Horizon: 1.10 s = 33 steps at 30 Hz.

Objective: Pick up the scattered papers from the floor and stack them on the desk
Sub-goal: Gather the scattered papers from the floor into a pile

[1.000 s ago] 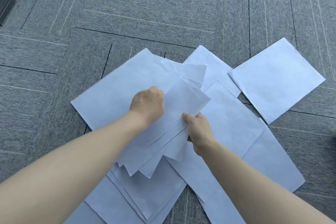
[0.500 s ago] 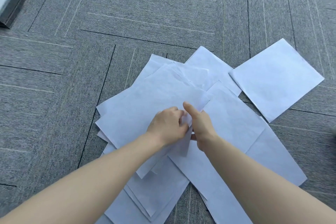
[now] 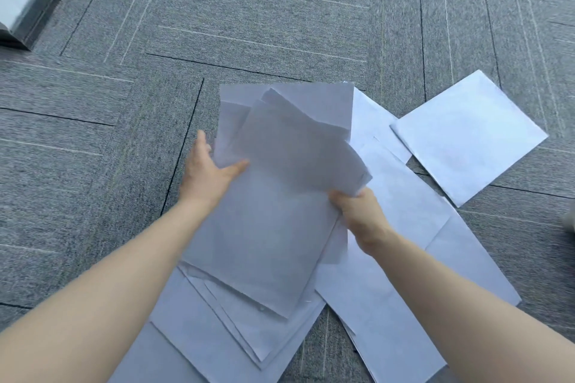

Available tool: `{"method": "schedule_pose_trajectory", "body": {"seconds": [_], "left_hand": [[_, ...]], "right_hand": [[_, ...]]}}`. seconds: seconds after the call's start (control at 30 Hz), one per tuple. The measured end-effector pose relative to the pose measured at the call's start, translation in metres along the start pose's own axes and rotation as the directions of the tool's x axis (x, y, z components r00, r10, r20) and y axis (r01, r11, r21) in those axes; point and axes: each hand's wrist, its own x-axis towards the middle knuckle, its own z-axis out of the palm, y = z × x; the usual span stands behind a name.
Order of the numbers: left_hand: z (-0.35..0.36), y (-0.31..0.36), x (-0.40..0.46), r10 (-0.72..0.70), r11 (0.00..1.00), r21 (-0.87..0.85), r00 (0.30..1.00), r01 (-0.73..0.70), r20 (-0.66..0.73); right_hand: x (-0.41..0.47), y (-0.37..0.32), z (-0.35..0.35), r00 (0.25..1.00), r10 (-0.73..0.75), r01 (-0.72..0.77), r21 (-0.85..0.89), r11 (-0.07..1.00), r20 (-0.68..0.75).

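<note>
A loose bundle of white papers (image 3: 280,183) is lifted off the grey carpet between both hands. My left hand (image 3: 208,171) grips its left edge, thumb on top. On the right edge, my right hand (image 3: 357,211) is closed with fingers curled under the sheets. More white sheets lie flat on the floor: several under the bundle at the bottom (image 3: 217,329), a long overlapping pair to the right (image 3: 404,227), and one separate sheet at the far right (image 3: 469,137). No desk is in view.
Grey carpet tiles (image 3: 273,25) cover the floor all round. A dark skirting strip with a pale wall or panel (image 3: 34,0) runs along the top left corner. A blurred grey object (image 3: 571,221) touches the right edge.
The hands, close together on the pile before, have spread to the sheets' two sides and raised the gathered bundle off the floor, turning it more upright. The view has shifted slightly.
</note>
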Motion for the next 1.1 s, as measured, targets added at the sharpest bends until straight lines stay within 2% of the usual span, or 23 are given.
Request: {"method": "schedule_pose_trajectory", "body": {"seconds": [0.07, 0.13, 0.23, 0.33, 0.53, 0.6, 0.7, 0.77, 0.83, 0.97, 1.1], "left_hand": [[-0.009, -0.007, 0.002, -0.047, 0.947, -0.305, 0.984, 0.099, 0.173], [-0.016, -0.010, -0.005, -0.020, 0.860, -0.478, 0.948, 0.178, 0.316], [-0.021, -0.013, -0.018, 0.014, 0.796, -0.535, 0.875, 0.284, 0.484], [-0.020, -0.014, -0.029, 0.028, 0.776, -0.540, 0.838, 0.326, 0.546], [-0.012, -0.017, -0.038, -0.036, 0.841, -0.471, 0.896, 0.266, 0.442], [-0.017, -0.023, -0.034, -0.077, 0.849, -0.458, 0.919, 0.264, 0.386], [-0.027, -0.038, -0.029, -0.121, 0.856, -0.452, 0.947, 0.252, 0.299], [-0.034, -0.046, -0.028, -0.147, 0.855, -0.450, 0.952, 0.258, 0.267], [-0.043, -0.050, -0.031, -0.177, 0.849, -0.452, 0.953, 0.274, 0.245], [-0.056, -0.055, -0.038, -0.218, 0.846, -0.442, 0.950, 0.298, 0.223], [-0.059, -0.055, -0.045, -0.220, 0.859, -0.418, 0.951, 0.295, 0.219]], "right_hand": [[-0.002, -0.001, -0.003, 1.000, -0.002, 0.001, 0.070, 0.998, 0.018], [-0.004, -0.004, -0.005, 0.999, 0.000, -0.005, 0.146, 0.989, 0.033], [-0.007, -0.008, -0.005, 0.999, -0.001, -0.009, 0.266, 0.964, 0.035], [-0.008, -0.011, -0.002, 0.999, -0.004, -0.013, 0.322, 0.947, 0.050], [-0.008, -0.009, 0.003, 0.996, 0.042, -0.049, 0.094, 0.994, 0.076], [-0.008, -0.003, -0.006, 0.996, 0.093, -0.093, -0.001, 0.996, -0.004], [-0.004, 0.013, -0.031, 0.951, 0.192, -0.219, -0.086, 0.972, -0.244], [-0.007, 0.020, -0.049, 0.893, 0.168, -0.270, -0.198, 0.942, -0.416], [-0.012, 0.024, -0.064, 0.841, 0.143, -0.342, -0.306, 0.888, -0.522], [-0.016, 0.030, -0.080, 0.770, 0.248, -0.519, -0.350, 0.780, -0.588], [-0.020, 0.028, -0.078, 0.752, 0.283, -0.575, -0.382, 0.724, -0.596]]}}
